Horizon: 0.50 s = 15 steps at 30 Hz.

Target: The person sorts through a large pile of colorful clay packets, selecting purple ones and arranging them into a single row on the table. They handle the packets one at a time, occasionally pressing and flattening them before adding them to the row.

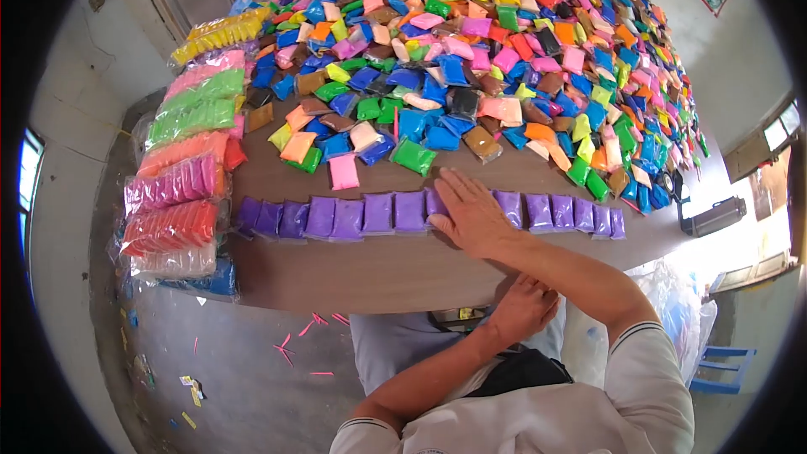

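Note:
A row of purple packets (377,213) runs left to right along the brown table (286,273). My right hand (471,212) lies over the middle of this row, palm down with fingers apart, covering part of some packets. Below the right forearm, at the table's front edge, my left hand (525,309) is closed with curled fingers; whatever it may hold is hidden. A pink packet (344,172) and a green packet (414,155) lie just behind the row.
A large heap of coloured packets (504,59) covers the back of the table. Stacked bundles of bagged packets (172,185) line the left edge. A dark object (714,216) stands at the right edge. Pink strips (286,349) lie on the floor near a blue stool (723,368).

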Each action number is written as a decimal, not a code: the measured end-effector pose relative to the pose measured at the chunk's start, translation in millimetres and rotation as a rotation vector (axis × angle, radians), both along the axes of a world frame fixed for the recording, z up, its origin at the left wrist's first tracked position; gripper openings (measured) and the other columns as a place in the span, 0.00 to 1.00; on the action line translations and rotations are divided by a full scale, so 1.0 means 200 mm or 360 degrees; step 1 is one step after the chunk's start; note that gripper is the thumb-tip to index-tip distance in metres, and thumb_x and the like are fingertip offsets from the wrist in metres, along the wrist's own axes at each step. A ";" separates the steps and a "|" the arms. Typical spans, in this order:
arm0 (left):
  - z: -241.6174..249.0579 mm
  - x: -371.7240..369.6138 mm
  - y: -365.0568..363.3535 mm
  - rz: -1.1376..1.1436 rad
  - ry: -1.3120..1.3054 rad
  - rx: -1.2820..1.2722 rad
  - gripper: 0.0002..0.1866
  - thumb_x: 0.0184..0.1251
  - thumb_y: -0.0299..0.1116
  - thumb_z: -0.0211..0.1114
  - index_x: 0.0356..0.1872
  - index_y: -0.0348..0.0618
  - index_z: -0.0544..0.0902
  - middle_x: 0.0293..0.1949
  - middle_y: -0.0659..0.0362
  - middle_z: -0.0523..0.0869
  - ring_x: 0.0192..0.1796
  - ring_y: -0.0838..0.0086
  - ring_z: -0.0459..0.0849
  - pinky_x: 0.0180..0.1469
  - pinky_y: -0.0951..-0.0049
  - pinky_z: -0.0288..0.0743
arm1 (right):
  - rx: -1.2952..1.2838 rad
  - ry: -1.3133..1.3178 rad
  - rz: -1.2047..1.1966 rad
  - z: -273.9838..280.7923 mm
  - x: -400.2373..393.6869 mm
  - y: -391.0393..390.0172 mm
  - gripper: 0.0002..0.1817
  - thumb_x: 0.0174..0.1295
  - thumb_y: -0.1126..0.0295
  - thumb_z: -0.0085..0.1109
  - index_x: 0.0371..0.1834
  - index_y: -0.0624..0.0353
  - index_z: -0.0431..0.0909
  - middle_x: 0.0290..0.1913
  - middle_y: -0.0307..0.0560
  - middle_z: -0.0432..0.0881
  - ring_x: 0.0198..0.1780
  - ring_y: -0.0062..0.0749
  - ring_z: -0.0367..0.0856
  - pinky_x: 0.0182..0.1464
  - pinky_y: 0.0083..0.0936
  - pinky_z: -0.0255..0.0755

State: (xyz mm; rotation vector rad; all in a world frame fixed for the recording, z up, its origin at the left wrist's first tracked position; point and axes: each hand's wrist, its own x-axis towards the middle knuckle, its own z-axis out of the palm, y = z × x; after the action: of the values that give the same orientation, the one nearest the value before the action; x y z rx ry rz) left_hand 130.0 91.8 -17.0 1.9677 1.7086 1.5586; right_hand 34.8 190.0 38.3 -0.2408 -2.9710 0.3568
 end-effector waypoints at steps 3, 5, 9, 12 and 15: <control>-0.01 -0.01 -0.04 0.0018 0.0014 0.0006 0.18 0.60 0.30 0.68 0.51 0.41 0.80 0.54 0.50 0.78 0.61 0.51 0.76 0.66 0.50 0.70 | -0.0111 0.0120 0.0018 0.09 -0.03 -0.04 0.35 0.74 0.50 0.51 0.73 0.67 0.62 0.75 0.65 0.63 0.77 0.57 0.60 0.77 0.48 0.55; -0.01 -0.01 -0.05 0.0007 0.0002 0.0003 0.18 0.60 0.29 0.67 0.52 0.40 0.79 0.54 0.50 0.78 0.61 0.50 0.76 0.65 0.50 0.71 | -0.0170 0.0217 0.0133 0.08 -0.08 -0.10 0.34 0.72 0.51 0.54 0.72 0.65 0.65 0.74 0.65 0.64 0.75 0.58 0.62 0.75 0.50 0.57; -0.01 0.00 -0.06 -0.0020 -0.0069 0.0010 0.19 0.60 0.28 0.67 0.53 0.40 0.79 0.54 0.49 0.79 0.60 0.48 0.77 0.62 0.49 0.73 | -0.0129 0.0242 0.0290 0.06 -0.21 -0.22 0.34 0.74 0.51 0.51 0.75 0.62 0.62 0.75 0.64 0.63 0.76 0.57 0.61 0.76 0.48 0.57; -0.01 -0.01 -0.07 -0.0020 -0.0108 0.0038 0.20 0.60 0.29 0.67 0.54 0.41 0.79 0.54 0.48 0.81 0.58 0.48 0.78 0.61 0.48 0.74 | -0.0092 0.0189 0.0272 0.00 -0.26 -0.29 0.33 0.74 0.52 0.52 0.75 0.61 0.63 0.75 0.64 0.63 0.77 0.57 0.60 0.75 0.49 0.58; -0.03 -0.01 -0.09 -0.0066 -0.0150 0.0071 0.21 0.59 0.29 0.67 0.55 0.41 0.79 0.54 0.48 0.81 0.58 0.48 0.79 0.61 0.48 0.73 | 0.0007 0.0239 0.0292 -0.03 -0.25 -0.31 0.33 0.70 0.54 0.56 0.72 0.62 0.65 0.73 0.65 0.65 0.75 0.59 0.62 0.74 0.52 0.59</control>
State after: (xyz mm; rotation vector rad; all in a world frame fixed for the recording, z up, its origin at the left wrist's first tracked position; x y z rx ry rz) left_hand 128.7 74.5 -22.1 1.9044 1.6007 1.6608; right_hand -16.0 127.9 32.7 0.0578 -2.8508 0.3708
